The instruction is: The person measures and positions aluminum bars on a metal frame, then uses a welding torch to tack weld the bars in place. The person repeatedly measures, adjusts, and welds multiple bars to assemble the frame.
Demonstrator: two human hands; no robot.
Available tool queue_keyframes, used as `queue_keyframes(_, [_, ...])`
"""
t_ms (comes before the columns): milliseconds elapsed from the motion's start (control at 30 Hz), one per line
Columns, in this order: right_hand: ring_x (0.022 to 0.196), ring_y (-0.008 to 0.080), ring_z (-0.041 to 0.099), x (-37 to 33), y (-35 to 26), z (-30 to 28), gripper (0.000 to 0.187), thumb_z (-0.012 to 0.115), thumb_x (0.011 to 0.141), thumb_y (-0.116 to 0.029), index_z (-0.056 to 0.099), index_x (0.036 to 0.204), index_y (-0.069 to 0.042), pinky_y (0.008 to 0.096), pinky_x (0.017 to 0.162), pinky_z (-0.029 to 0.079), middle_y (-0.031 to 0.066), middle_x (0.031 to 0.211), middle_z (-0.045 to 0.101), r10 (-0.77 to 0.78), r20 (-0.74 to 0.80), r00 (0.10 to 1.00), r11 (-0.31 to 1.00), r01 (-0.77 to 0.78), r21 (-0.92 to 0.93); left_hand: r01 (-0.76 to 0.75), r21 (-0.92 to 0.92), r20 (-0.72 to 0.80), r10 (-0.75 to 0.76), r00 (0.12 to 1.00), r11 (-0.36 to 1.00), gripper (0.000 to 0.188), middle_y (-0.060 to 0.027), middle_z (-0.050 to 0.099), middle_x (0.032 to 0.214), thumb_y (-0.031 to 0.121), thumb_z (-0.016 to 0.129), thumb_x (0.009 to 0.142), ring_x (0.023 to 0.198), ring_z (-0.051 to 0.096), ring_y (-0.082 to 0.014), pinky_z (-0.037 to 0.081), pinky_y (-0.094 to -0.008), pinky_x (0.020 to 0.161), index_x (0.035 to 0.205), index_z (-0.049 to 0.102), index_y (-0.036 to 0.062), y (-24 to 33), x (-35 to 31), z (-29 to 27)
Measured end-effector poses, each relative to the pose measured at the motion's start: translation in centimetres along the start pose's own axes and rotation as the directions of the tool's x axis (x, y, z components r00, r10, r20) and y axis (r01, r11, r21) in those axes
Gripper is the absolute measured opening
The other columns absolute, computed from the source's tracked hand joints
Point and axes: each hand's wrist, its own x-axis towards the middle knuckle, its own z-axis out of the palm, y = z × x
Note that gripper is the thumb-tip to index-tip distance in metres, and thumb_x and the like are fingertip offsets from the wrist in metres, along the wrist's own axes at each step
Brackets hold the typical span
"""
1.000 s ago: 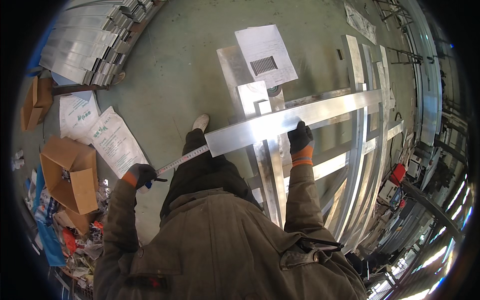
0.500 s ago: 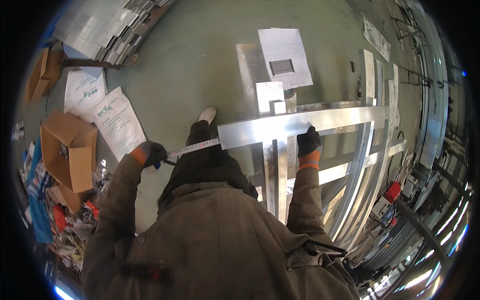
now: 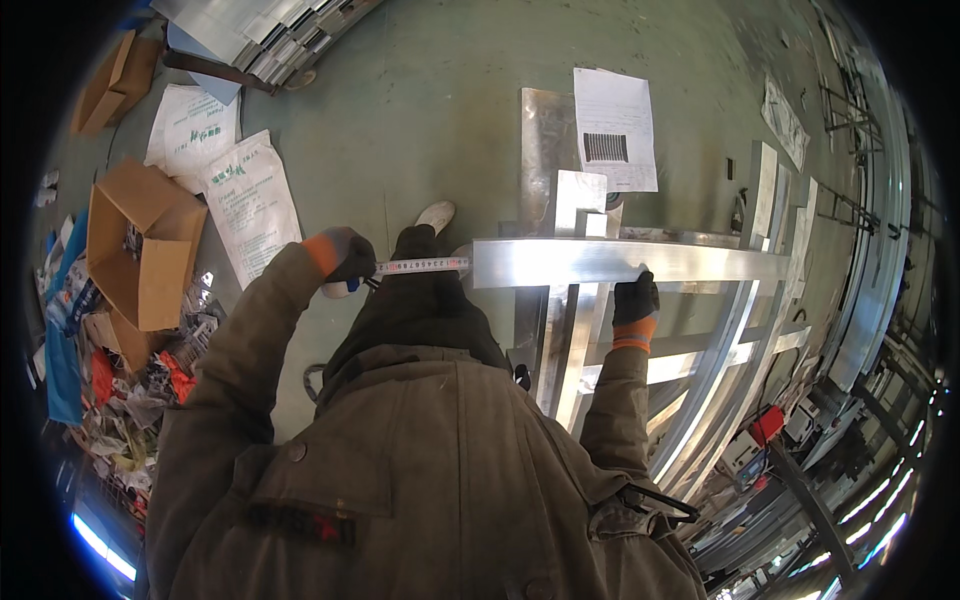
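My left hand [image 3: 350, 256], in a dark glove with an orange cuff, is closed around a tape measure [image 3: 338, 289], its case mostly hidden. The tape's pale blade [image 3: 428, 265] stretches rightward from that hand to the left end of a long, shiny flat-sided metal bar [image 3: 540, 262]. Lying across other metal lengths, the bar runs nearly level. My right hand [image 3: 636, 303], gloved alike, grips the bar's near edge, with a fingertip on its upper face; the underside of this grip is hidden.
Beneath the bar, several metal lengths [image 3: 715, 350] lie crossed. A printed sheet [image 3: 615, 130] rests beyond it. At left are an open cardboard box [image 3: 165, 285], white sacks [image 3: 252, 205] and a heap of scrap [image 3: 135, 415]. A metal stack [image 3: 275, 45] stands far left.
My left hand has moved closer to the bar's end, so less tape blade shows between them. The bar has swung from slanted to nearly level in view. My right hand remains at its near edge.
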Motion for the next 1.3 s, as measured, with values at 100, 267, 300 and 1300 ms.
queue_keyframes(100, [0.069, 0.009, 0.051, -0.2, -0.2, 0.3, 0.031, 0.062, 0.112, -0.038, 0.07, 0.108, -0.008, 0.0278, 0.061, 0.048, -0.0046, 0.078, 0.056, 0.005, -0.01, 1.0, 1.0, -0.005, 0.015, 0.016, -0.013, 0.006, -0.015, 1.0, 1.0, 0.027, -0.0121, 0.08, 0.088, 0.032, 0.073, 0.086, 0.081, 0.077, -0.0282, 0.06, -0.0427, 0.078, 0.1, 0.085, 0.0129, 1.0, 0.3, -0.2])
queue_keyframes(267, [0.066, 0.009, 0.047, -0.4, -0.2, 1.2, 0.033, 0.063, 0.112, -0.038, 0.07, 0.108, -0.006, 0.0277, 0.059, 0.046, -0.0043, 0.074, 0.051, -0.028, -0.058, 0.998, 0.999, 0.031, 0.041, -0.014, 0.015, 0.01, 0.014, 1.0, 1.0, 0.025, -0.0113, 0.079, 0.087, 0.032, 0.074, 0.085, 0.08, 0.076, -0.0278, 0.06, -0.042, 0.077, 0.099, 0.085, 0.0131, 2.3, 1.1, -0.6])
queue_keyframes(300, [0.065, 0.009, 0.046, -0.4, -0.2, 1.2, 0.033, 0.063, 0.112, -0.038, 0.07, 0.107, -0.006, 0.0277, 0.059, 0.046, -0.0044, 0.072, 0.05, -0.031, -0.061, 0.998, 0.998, 0.034, 0.052, -0.018, 0.015, 0.008, 0.018, 1.0, 1.0, 0.025, -0.0112, 0.079, 0.087, 0.032, 0.074, 0.085, 0.079, 0.076, -0.0277, 0.06, -0.0418, 0.077, 0.098, 0.085, 0.0132, 2.4, 1.2, -0.6])
queue_keyframes(1300, [0.068, 0.0074, 0.044, -0.8, -1.1, 2.2, 0.029, 0.059, 0.112, -0.03, 0.07, 0.1, -0.007, 0.0271, 0.059, 0.043, -0.0058, 0.077, 0.049, -0.077, -0.051, 0.996, 0.992, 0.071, -0.106, -0.026, 0.002, 0.034, 0.026, 0.999, 1.0, 0.022, -0.0099, 0.08, 0.091, 0.033, 0.075, 0.086, 0.084, 0.076, -0.0281, 0.06, -0.0429, 0.08, 0.099, 0.085, 0.0171, 2.1, 2.4, 0.4])
